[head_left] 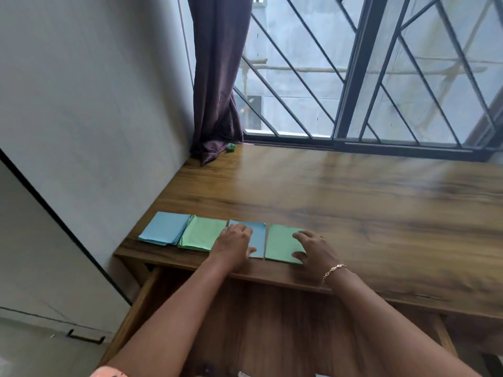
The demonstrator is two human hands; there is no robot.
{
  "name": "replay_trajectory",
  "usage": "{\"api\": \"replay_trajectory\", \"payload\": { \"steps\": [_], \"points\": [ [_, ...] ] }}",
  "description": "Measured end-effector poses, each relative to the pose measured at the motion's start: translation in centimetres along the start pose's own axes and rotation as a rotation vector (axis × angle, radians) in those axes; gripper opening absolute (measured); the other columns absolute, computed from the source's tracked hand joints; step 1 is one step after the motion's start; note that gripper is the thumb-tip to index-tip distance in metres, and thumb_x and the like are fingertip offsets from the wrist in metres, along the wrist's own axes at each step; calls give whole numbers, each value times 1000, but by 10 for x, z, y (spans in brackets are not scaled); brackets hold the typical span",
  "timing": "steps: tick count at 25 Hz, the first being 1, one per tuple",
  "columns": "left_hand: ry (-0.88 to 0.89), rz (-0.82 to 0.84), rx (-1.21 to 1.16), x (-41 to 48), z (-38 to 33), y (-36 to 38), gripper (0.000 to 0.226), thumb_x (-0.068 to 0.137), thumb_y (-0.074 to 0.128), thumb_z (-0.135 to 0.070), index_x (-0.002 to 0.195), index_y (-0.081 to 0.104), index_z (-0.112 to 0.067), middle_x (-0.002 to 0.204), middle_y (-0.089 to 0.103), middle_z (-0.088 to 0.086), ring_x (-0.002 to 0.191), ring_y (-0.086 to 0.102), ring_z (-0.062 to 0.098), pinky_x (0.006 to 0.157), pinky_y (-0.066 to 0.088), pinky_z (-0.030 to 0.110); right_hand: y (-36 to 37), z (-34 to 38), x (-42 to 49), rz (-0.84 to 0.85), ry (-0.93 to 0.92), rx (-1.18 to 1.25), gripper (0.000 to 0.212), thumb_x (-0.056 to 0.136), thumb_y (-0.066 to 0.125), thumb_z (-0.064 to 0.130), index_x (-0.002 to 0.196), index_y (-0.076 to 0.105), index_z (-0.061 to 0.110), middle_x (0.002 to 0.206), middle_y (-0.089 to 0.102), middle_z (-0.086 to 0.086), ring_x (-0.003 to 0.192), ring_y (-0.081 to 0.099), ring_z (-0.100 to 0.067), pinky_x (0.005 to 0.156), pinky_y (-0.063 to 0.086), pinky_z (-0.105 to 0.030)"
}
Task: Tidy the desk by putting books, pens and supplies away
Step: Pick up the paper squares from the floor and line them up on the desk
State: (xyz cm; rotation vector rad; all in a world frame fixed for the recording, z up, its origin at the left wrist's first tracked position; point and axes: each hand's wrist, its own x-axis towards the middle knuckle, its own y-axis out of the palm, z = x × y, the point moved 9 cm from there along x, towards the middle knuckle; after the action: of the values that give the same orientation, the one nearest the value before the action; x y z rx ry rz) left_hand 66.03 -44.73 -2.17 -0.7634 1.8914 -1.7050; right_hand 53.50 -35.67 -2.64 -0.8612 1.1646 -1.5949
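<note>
glossy wood-grain brown desk (340,191): four thin, soft paper stacks in a row at its near left edge | judged step: gather stacks; press lightly, slide edges flush, sheets fan easily | left hand (234,244) flat on inner blue paper stack (260,236) | right hand (313,250) spread, ungripping, on green paper stack (280,243) nearest the desk's middle

No legible text anywhere.

Wooden desk (353,200) with four paper stacks (201,234)
</note>
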Motion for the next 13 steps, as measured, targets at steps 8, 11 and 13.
{"api": "replay_trajectory", "payload": {
  "steps": [8,11,13],
  "points": [
    [14,316,159,61,22,13,61,78,73,-32,128,47,-11,134,48,7,124,46,26,102,36,38,10,-18,61,319,151,-232,79,69,78,31,133,38,7,135,40,-14,126,40,-32,103,33,-31],
    [40,391,217,72,17,17,69,73,77,-35,130,44,-12,136,42,9,127,41,27,105,35,41,17,-23,71,396,181,-258,83,64,81,34,132,40,13,135,39,-12,127,37,-32,106,34,-33],
    [50,396,235,75,15,17,74,72,78,-34,132,41,-11,138,41,10,130,38,28,105,34,43,20,-24,74,436,198,-287,86,61,83,36,132,39,15,136,39,-11,128,35,-32,108,34,-41]
  ]
}}
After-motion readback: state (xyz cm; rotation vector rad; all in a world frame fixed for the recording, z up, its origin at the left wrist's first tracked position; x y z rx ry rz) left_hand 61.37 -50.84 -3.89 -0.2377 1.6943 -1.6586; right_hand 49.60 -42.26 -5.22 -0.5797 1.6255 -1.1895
